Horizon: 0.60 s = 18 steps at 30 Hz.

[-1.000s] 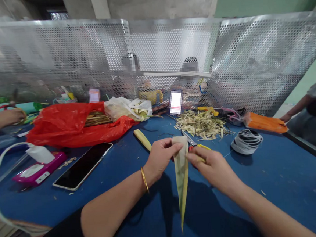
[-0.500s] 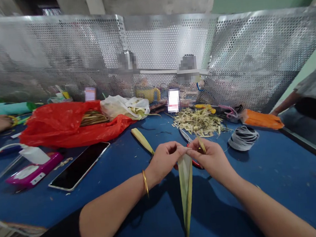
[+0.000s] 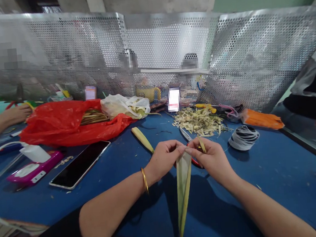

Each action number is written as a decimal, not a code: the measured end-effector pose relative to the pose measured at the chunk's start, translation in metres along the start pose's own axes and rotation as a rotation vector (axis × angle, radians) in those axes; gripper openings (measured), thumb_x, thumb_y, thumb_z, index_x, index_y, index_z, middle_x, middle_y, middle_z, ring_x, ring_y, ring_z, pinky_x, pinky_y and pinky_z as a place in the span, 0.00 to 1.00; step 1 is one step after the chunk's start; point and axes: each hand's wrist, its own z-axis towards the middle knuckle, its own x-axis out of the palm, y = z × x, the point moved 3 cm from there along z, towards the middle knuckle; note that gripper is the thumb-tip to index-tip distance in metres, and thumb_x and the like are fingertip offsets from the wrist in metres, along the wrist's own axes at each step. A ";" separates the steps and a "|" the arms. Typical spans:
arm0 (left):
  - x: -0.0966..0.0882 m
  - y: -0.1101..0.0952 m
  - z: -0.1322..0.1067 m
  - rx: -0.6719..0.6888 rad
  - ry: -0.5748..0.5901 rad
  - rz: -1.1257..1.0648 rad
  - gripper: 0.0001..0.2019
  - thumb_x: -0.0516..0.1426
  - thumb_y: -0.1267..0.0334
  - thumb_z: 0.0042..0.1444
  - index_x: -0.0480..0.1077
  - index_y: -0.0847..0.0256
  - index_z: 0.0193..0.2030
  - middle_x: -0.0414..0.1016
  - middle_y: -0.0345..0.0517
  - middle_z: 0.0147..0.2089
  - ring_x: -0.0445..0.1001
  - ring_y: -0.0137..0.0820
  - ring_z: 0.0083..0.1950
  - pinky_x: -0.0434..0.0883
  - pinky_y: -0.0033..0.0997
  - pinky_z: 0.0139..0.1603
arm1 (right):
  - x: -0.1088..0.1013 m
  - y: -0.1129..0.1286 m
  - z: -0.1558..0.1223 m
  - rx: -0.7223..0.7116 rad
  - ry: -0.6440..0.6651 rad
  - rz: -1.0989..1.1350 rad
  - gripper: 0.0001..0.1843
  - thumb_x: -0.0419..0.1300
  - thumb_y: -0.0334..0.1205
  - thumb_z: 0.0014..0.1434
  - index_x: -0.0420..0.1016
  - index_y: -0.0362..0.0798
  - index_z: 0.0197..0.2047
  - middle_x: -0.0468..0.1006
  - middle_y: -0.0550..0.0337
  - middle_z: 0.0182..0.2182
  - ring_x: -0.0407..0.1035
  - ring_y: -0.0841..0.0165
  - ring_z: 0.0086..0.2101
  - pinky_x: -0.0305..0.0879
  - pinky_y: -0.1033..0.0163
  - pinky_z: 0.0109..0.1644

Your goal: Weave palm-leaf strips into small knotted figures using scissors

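My left hand (image 3: 165, 158) and my right hand (image 3: 209, 156) meet over the blue table, both closed in a pinch on the top of a long, pale green leaf strip (image 3: 184, 190). The strip hangs down towards me, folded lengthwise and tapering to a point. A short end of leaf (image 3: 202, 145) sticks up between the fingers of my right hand. Just behind my hands lie scissors (image 3: 186, 134) with red handles, partly hidden by them. Beyond my left hand rests a rolled yellowish leaf piece (image 3: 142, 138).
Behind are a heap of leaf scraps (image 3: 199, 121), a red plastic bag (image 3: 56, 123) and a perforated metal screen (image 3: 165, 40). A spool of white cord (image 3: 243, 138) and an orange packet (image 3: 261, 119) are right; a phone (image 3: 80, 166) and purple power strip (image 3: 36, 169) left. Another person's hand (image 3: 19, 114) is far left.
The strip's lower end has swung slightly left, while both hands keep their pinch in nearly the same spot. At far left, the other person's hand has moved right, towards the red bag.
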 end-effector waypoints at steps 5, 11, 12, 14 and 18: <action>0.000 0.001 0.000 -0.024 0.010 -0.016 0.13 0.59 0.54 0.51 0.70 0.64 0.27 0.66 0.36 0.21 0.62 0.23 0.23 0.60 0.22 0.24 | -0.001 -0.001 0.001 0.052 -0.019 0.035 0.13 0.63 0.48 0.52 0.69 0.47 0.26 0.59 0.70 0.15 0.50 0.76 0.17 0.47 0.68 0.19; 0.002 0.002 0.001 -0.014 0.011 0.007 0.13 0.58 0.55 0.52 0.71 0.64 0.28 0.65 0.36 0.22 0.61 0.22 0.23 0.58 0.22 0.24 | -0.001 0.000 0.000 0.035 -0.031 0.000 0.12 0.62 0.47 0.52 0.70 0.47 0.27 0.61 0.69 0.18 0.51 0.75 0.20 0.48 0.68 0.22; 0.001 0.002 0.001 -0.008 0.006 0.019 0.13 0.58 0.55 0.52 0.71 0.65 0.28 0.65 0.36 0.22 0.60 0.22 0.23 0.58 0.22 0.24 | -0.001 0.000 0.000 0.030 -0.031 -0.008 0.12 0.62 0.46 0.52 0.69 0.47 0.26 0.60 0.69 0.18 0.51 0.75 0.20 0.48 0.68 0.22; 0.001 0.001 0.001 0.002 -0.003 0.033 0.13 0.58 0.55 0.52 0.71 0.65 0.28 0.64 0.36 0.22 0.59 0.22 0.23 0.58 0.22 0.24 | -0.001 0.001 -0.001 0.015 -0.031 -0.031 0.11 0.61 0.46 0.53 0.68 0.48 0.26 0.59 0.69 0.18 0.51 0.74 0.20 0.48 0.68 0.23; 0.001 0.002 0.001 0.007 0.002 0.028 0.13 0.58 0.55 0.52 0.71 0.65 0.29 0.64 0.36 0.22 0.60 0.22 0.23 0.58 0.22 0.24 | -0.001 0.004 -0.003 -0.049 -0.037 -0.106 0.11 0.59 0.45 0.56 0.67 0.48 0.27 0.59 0.69 0.18 0.52 0.73 0.21 0.49 0.68 0.24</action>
